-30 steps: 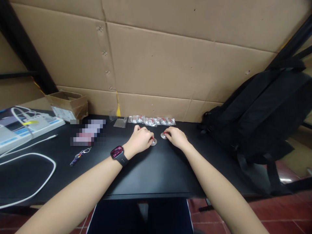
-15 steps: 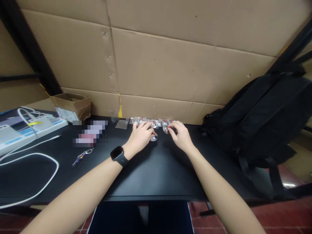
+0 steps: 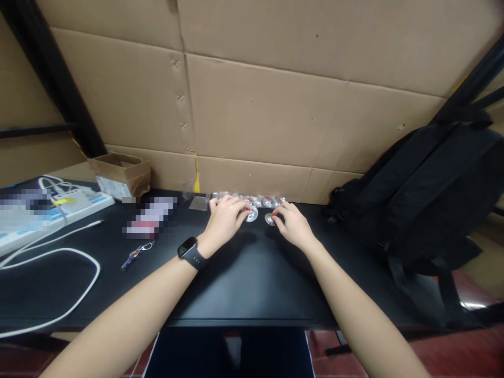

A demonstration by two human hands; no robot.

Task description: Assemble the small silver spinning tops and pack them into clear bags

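Left disc (image 3: 252, 214), clear with a red part, has shifted slightly toward the far side since the previous frame; right disc (image 3: 269, 219) has come nearer, away from the row of clear packets (image 3: 268, 201) that it overlapped in view. Left hand (image 3: 227, 216) has gone a little farther over with its disc. Box (image 3: 122, 173) and keychain (image 3: 136, 256) only look displaced because the view itself has moved.

State, left to right. Left hand: thumb and fingertips closed in a pinch at the red part of the left disc, other fingers curled. Right hand (image 3: 293, 226): the same kind of closed pinch on the right disc. Both discs lie between the hands, apart, just on the near side of the packets. Whether either one touches the desk (image 3: 252, 283) cannot be told.

Possible faults, judged. Left: fingers run close to the packets, so a small push outward could nudge them toward the cardboard wall (image 3: 252, 178). Middle: discs are near each other; an inward drift of either hand could knock their rims together. Right: little of the disc is gripped, so a loose or off-centre pinch could let it tip or slip. Smooth, shiny surfaces would probably make both discs slide if released unevenly.
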